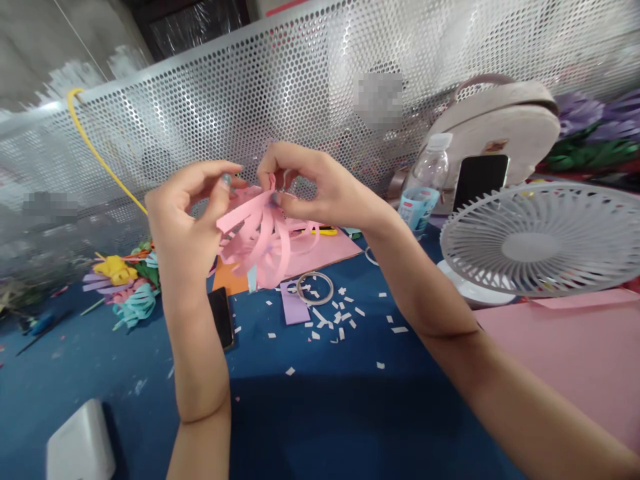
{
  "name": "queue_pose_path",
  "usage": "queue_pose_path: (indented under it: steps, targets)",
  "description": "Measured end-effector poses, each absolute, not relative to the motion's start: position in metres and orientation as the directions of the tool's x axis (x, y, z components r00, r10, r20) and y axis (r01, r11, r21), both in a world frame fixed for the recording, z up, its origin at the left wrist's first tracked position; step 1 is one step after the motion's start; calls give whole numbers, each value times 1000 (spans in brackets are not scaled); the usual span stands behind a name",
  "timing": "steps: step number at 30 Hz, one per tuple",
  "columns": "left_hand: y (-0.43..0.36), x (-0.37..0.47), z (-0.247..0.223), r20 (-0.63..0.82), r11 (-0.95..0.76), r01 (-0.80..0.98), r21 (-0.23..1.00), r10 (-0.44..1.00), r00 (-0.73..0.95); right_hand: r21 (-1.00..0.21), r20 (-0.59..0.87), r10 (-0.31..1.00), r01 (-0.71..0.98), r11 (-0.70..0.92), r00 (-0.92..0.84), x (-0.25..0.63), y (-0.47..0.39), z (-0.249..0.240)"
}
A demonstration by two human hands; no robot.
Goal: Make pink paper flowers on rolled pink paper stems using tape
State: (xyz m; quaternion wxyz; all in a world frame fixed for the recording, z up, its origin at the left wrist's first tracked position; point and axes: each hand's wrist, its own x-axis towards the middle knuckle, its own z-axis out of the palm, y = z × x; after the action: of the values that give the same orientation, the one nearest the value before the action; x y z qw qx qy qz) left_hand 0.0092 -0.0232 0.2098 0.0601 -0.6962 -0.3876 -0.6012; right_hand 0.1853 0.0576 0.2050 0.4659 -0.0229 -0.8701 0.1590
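Observation:
A pink paper piece [265, 237] made of curled, looping strips hangs in the air above the blue table. My right hand [305, 183] pinches its top between thumb and fingers. At its left side my left hand [193, 200] is closed around the end of a pink strip, thumb and fingers near each other. Below the paper lie a roll of tape [315, 303], a small purple card [295, 312] and several white paper scraps [341, 333]. Pink sheet [327, 257] and orange sheet [227, 277] lie behind.
A white fan [530, 245], a plastic bottle [425, 177] and a bag [500, 127] with a phone [481, 179] stand at the right. Colourful paper flowers [127, 283] lie left. A dark phone [223, 319] is beside my left forearm; a white box [80, 443] sits front left.

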Motion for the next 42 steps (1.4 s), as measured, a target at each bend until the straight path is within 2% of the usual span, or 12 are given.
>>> queue_pose_path:
  steps: [4, 10, 14, 17, 24, 26, 28, 32, 34, 36, 38, 42]
  targets:
    - [-23, 2, 210, 811, -697, 569, 436, 578, 86, -260, 782, 103, -171, 950, -614, 194, 52, 209]
    - [-24, 1, 213, 753, -697, 577, 426, 627, 201, -250, 777, 69, -207, 946, -625, 199, 54, 210]
    - [-21, 3, 212, 729, -726, 557, 404, 623, 283, -233, 783, 93, -153, 960, -615, 194, 54, 209]
    - [-19, 5, 211, 679, -701, 588, 404, 660, 321, -203, 777, 83, -124, 971, -623, 192, 52, 209]
    - [-26, 12, 213, 586, -642, 670, 372, 722, 367, -150, 832, 7, -212, 966, -555, 193, 55, 206]
    - [-28, 18, 213, 494, -622, 688, 374, 761, 420, -160, 828, 30, -186, 969, -560, 193, 57, 206]
    - [-27, 25, 209, 341, -621, 697, 359, 782, 522, -181, 827, 64, -157, 971, -558, 195, 57, 206]
    - [-19, 39, 175, -111, -678, 665, 313, 669, 735, -209, 843, 104, -143, 967, -528, 200, 53, 207]
    - [-16, 43, 149, -272, -643, 723, 254, 669, 691, -221, 849, 123, -135, 966, -513, 203, 51, 208]
    - [-16, 43, 122, -356, -628, 751, 204, 667, 654, -236, 854, 142, -129, 963, -501, 206, 49, 209]
    - [-17, 42, 99, -400, -635, 734, 241, 624, 671, -251, 858, 155, -137, 958, -489, 210, 49, 210]
    - [-17, 42, 72, -363, -649, 687, 327, 585, 726, -250, 879, 150, -169, 954, -452, 214, 49, 212]
